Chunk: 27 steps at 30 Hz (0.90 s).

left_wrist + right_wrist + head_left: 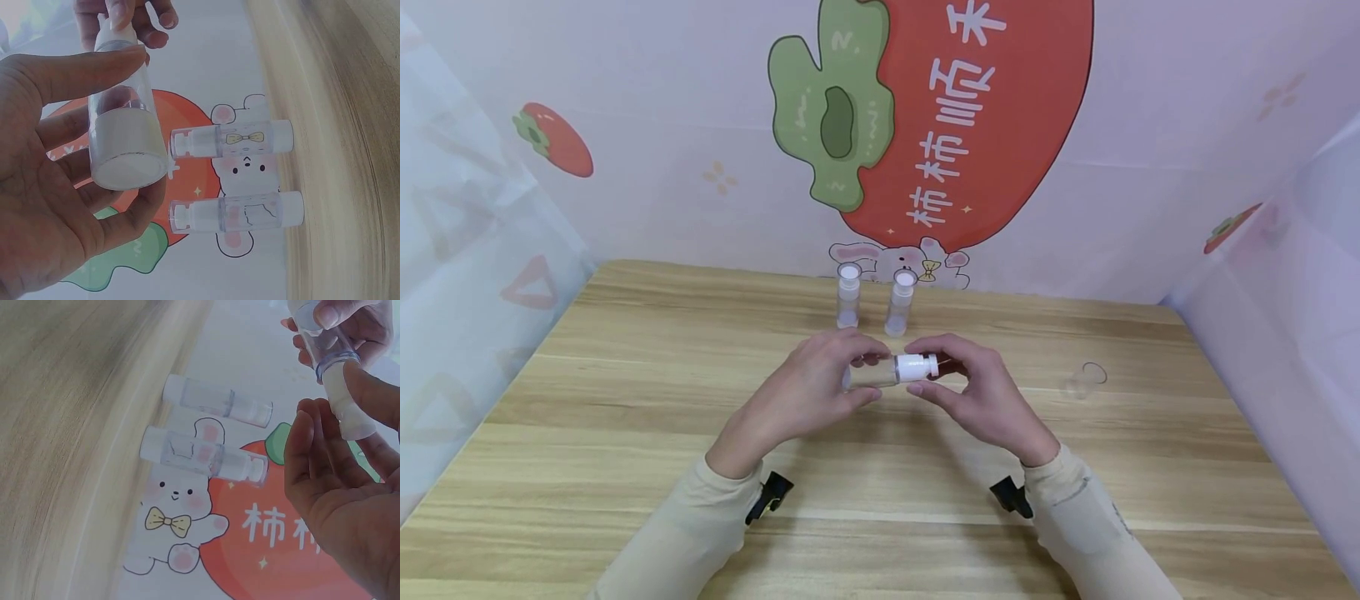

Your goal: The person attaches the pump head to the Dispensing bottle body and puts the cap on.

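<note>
A clear pump bottle with a white pump top lies sideways in the air between both hands. The left hand grips its transparent body, thumb along one side and fingers curled round the other; its white base faces the left wrist camera. At the other end, the right hand holds the white top between thumb and fingers. Behind the hands, two similar capped bottles stand upright: one on the left and one on the right.
A small transparent piece, possibly a cap, lies on the wooden table to the right. Behind the table's back edge rises a printed backdrop with a large red fruit and a rabbit. Pale sheets flank both sides.
</note>
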Available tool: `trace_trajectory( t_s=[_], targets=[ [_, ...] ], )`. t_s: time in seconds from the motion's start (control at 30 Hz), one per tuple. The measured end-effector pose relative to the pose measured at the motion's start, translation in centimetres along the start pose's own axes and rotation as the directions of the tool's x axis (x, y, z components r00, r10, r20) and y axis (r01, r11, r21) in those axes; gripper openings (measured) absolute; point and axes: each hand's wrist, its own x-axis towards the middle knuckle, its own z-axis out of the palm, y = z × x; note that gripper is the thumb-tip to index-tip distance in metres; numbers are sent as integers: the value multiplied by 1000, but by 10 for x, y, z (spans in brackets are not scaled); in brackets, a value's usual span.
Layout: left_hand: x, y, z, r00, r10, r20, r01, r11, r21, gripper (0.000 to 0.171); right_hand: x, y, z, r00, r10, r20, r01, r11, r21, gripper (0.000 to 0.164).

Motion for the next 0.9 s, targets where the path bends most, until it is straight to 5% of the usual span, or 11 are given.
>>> trace_trajectory(
  t_s=[0.57,0.9],
  targets=[
    [0,0,0,1000,16,6,-16,1000,0,36,0,-4,2,987,158,24,-157,987,-45,21],
    [1,1,1,1000,-7,14,8,1000,-7,37,1,-1,-1,989,144,16,-142,987,-71,27]
  ],
)
